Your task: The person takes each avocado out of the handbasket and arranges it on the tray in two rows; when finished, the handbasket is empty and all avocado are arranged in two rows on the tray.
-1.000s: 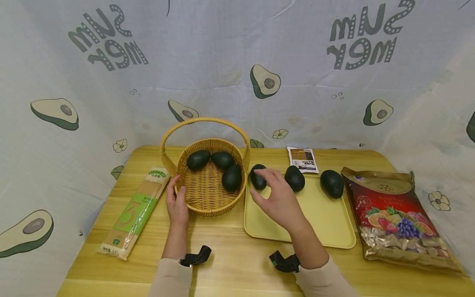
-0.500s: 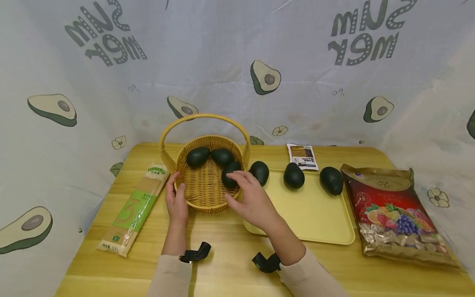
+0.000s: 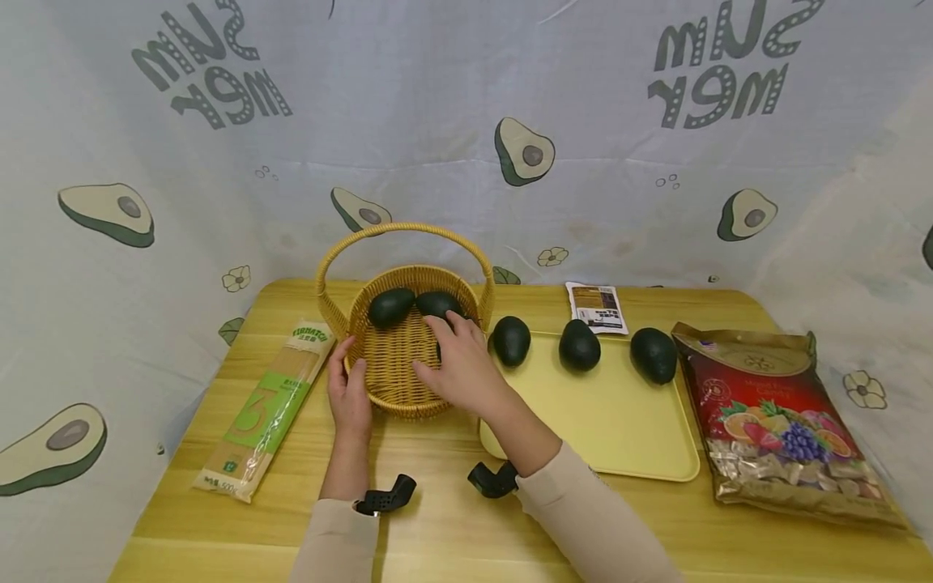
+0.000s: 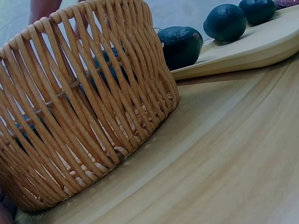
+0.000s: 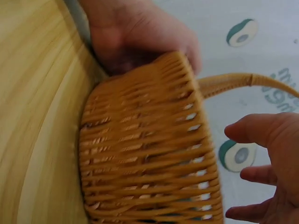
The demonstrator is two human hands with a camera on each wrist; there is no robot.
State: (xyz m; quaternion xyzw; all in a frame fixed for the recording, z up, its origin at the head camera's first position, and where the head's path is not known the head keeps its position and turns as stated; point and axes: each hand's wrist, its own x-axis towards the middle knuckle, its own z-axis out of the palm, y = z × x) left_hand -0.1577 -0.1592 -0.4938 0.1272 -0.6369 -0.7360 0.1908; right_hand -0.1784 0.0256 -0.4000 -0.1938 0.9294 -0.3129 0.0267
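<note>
A yellow wicker basket (image 3: 397,380) with a tall handle stands left of centre on the table. Inside are two avocados (image 3: 391,308) at the back and a third, mostly hidden under my right hand (image 3: 466,368). That hand reaches over the basket's right part; its fingers (image 5: 254,175) are spread, with nothing visible between them in the right wrist view. My left hand (image 3: 352,397) touches the basket's left outer side with relaxed fingers. To the right, a row of three avocados (image 3: 579,346) lies along the back of a pale yellow tray (image 3: 598,429).
Left of the basket lies a pack of noodles (image 3: 266,413). A large red and gold candy bag (image 3: 780,429) lies right of the tray, and a small white and brown packet (image 3: 598,308) is behind it. A printed curtain (image 3: 408,105) hangs behind the wooden table (image 3: 437,518).
My right hand has moved left from above the tray to over the basket, covering most of one avocado there. The left hand has stayed at the basket's side.
</note>
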